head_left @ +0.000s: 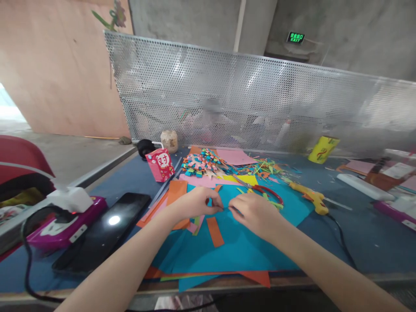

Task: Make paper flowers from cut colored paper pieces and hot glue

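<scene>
Left hand [203,201] and right hand [255,212], each grip pinched closed, contents unclear, nearly meet above seemingly uncut blue paper [260,251], a heap of snipped pieces [204,163] already made beyond.

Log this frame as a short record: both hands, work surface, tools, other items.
Left hand: fingers curled toward the thumb over the blue paper; anything held is too small to tell
Right hand: fingertips close to those of the left hand; contents unclear
Work surface: blue paper bearing an orange strip
Tools: red-handled scissors; yellow glue gun, to the right
Other items: black phone and pink carton, left; yellow can, far right
</scene>
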Available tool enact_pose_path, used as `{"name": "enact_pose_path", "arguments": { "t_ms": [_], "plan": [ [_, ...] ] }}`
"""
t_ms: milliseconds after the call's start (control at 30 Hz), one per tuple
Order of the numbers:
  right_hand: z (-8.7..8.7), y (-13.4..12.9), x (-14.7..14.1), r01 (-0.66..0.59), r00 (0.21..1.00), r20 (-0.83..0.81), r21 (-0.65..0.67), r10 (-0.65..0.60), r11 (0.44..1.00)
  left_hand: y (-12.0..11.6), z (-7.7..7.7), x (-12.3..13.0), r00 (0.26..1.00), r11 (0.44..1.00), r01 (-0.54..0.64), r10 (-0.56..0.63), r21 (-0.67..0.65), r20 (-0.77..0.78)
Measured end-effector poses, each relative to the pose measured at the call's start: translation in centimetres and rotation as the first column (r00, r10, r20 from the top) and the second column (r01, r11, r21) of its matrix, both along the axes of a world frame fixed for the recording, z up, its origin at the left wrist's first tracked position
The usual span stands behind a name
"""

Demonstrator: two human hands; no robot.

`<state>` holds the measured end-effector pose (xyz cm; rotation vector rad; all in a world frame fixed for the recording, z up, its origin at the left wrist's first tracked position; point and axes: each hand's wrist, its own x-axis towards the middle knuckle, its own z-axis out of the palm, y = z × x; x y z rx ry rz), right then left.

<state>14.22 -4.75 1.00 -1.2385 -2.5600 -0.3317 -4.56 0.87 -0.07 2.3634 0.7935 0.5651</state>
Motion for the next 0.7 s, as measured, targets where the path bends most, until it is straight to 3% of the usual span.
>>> {"name": "enact_pose_path", "arguments": {
  "t_ms": [200,500,700],
  "plan": [
    [0.01,-0.17,-0.11,-0.044,0.993,0.11,0.075,0.035,0.996,0.13,-0.14,-0.01,1.0,1.0,0.016,-0.016,-0.021,0.011],
    [-0.35,0.15,0.52,-0.075,0.995,0.063,0.051,0.072,0.996,-0.04,0.15,-0.07,1.0,0.999,0.021,-0.021,-0.04,0.002],
    [-0.74,0.24,0.54,-0.117,0.987,0.126,0.118,0.102,0.986,0.01,-0.02,0.13,1.0,0.999,0.017,-0.018,-0.038,-0.016]
  ]
}}
